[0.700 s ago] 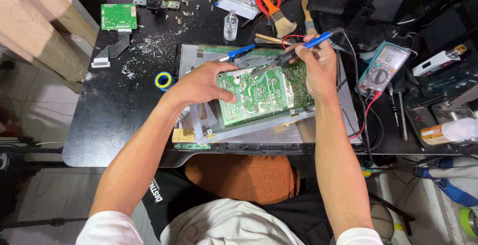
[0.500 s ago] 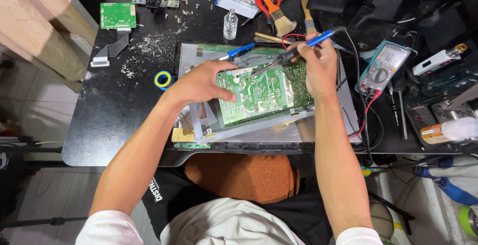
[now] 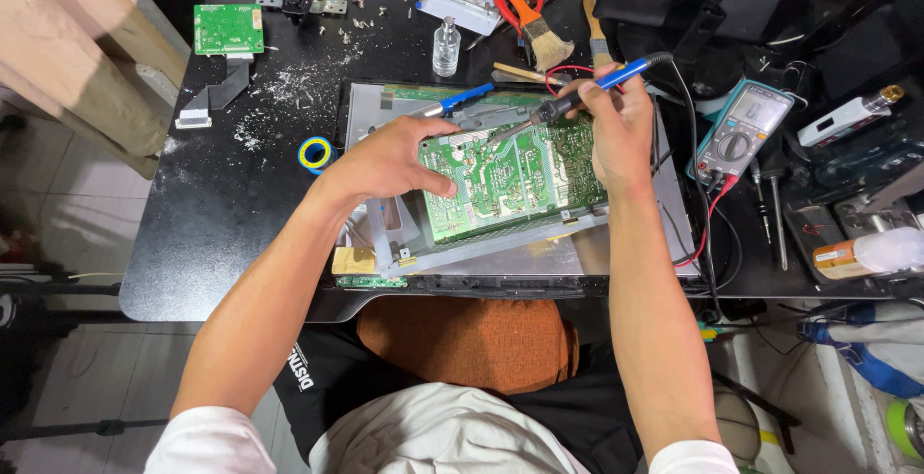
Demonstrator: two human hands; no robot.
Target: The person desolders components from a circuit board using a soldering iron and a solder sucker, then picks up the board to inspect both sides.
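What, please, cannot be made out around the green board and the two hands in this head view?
- Soldering iron tip contact on the green circuit board: too small to tell.
- Board's left edge: covered by the left hand.
- Right hand's grip on the iron: fingers hidden behind the hand.
- Multimeter reading: too small.

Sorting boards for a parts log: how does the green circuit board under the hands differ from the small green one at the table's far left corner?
The large circuit board is propped tilted on a metal chassis; the small circuit board lies flat on the black table. The large one is touched by the left hand; the small one lies untouched. Both are green.
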